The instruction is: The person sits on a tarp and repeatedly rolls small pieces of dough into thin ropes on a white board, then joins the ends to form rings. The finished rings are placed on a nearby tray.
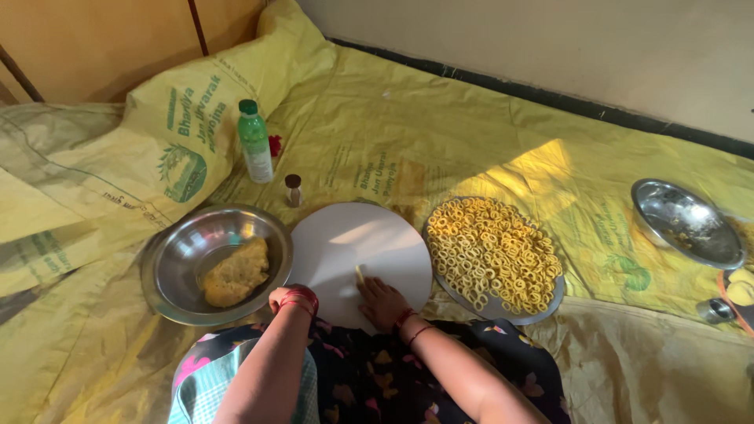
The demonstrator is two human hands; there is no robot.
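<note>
I see right hand (382, 301) flat, grip open, pressing dough strip (360, 274) on white round board (353, 243). Left hand (284, 297) beside steel bowl (177, 271); its grip I cannot tell.

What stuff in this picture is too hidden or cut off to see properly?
- Left hand: head view, its palm and fingers are curled under behind the wrist and red bangles.
- Small dough strip: head view, mostly under the right hand, too small to tell its shape.
- Things at the right edge: head view, cut off by the frame.
- Far steel bowl: contents too small and glary.
</note>
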